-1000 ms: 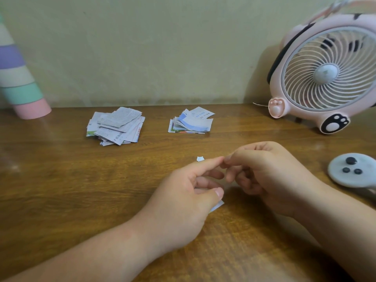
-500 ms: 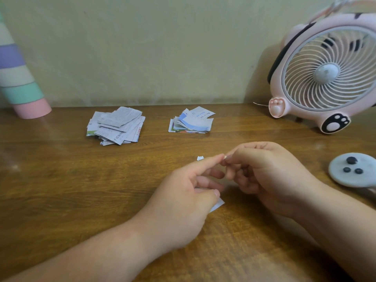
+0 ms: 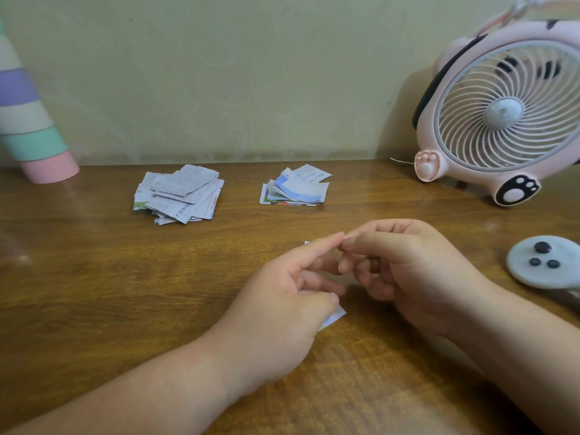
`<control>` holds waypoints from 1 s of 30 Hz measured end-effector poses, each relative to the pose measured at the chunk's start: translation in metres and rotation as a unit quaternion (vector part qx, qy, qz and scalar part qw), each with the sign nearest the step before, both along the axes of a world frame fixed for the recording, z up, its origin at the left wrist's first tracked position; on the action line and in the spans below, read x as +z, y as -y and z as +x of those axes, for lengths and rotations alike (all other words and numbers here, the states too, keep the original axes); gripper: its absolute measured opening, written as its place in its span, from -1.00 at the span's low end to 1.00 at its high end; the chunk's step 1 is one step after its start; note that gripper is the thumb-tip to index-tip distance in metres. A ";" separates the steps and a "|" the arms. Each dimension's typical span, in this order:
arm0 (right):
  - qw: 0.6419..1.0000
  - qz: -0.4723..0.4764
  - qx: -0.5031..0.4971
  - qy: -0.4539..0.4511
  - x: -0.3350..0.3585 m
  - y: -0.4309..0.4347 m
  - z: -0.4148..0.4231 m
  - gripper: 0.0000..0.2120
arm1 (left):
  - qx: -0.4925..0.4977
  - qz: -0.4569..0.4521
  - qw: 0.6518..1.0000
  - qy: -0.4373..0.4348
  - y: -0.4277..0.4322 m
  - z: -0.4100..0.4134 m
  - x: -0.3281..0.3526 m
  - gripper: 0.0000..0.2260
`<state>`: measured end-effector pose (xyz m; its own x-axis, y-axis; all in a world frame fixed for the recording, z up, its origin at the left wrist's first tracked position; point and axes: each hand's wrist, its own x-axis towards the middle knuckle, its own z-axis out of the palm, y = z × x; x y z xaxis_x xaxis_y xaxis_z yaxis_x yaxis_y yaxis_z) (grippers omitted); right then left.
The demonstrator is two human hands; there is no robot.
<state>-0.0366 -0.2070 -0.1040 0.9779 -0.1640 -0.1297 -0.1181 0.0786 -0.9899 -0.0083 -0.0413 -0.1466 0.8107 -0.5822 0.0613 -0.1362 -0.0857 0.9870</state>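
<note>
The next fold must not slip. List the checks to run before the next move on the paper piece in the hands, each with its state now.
1. Left hand grips the paper piece: ok, a corner shows under the thumb.
2. Right hand has hold of it too: cannot tell, its curled fingers hide the paper.
3. Both index fingertips meet above the piece: ok.
4. Bare table around the hands to work on: ok.
5. Left paper pile and right paper pile lie apart from the hands: ok.
6. Fan not blowing on the paper: cannot tell.
</note>
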 end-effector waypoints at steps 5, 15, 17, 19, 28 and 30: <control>1.000 0.000 0.002 0.007 -0.001 0.000 0.000 -0.80 | 0.004 -0.003 1.000 -0.004 0.001 0.000 -0.001 -0.42; 1.000 0.006 0.009 0.009 -0.001 0.001 0.000 -0.88 | 0.014 -0.019 1.000 -0.005 0.001 0.001 -0.001 -0.42; 1.000 0.004 0.009 0.014 -0.001 0.000 0.001 -0.86 | 0.014 -0.024 1.000 -0.011 0.000 0.001 -0.001 -0.43; 1.000 0.007 0.008 0.018 -0.002 0.000 0.000 -0.83 | 0.008 -0.028 0.999 -0.028 0.000 0.000 0.000 -0.42; 1.000 0.003 0.010 0.019 -0.002 -0.001 0.001 -0.83 | 0.007 -0.076 0.995 -0.061 0.000 0.003 -0.001 -0.42; 1.000 0.009 0.010 0.016 -0.001 -0.001 0.001 -0.83 | 0.006 -0.079 0.995 -0.064 0.000 0.003 -0.001 -0.42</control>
<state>-0.0360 -0.2063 -0.1053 0.9847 -0.1427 -0.1003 -0.0874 0.0940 -0.9917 -0.0054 -0.0417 -0.1474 0.8248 -0.5634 0.0469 -0.0085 0.0706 0.9975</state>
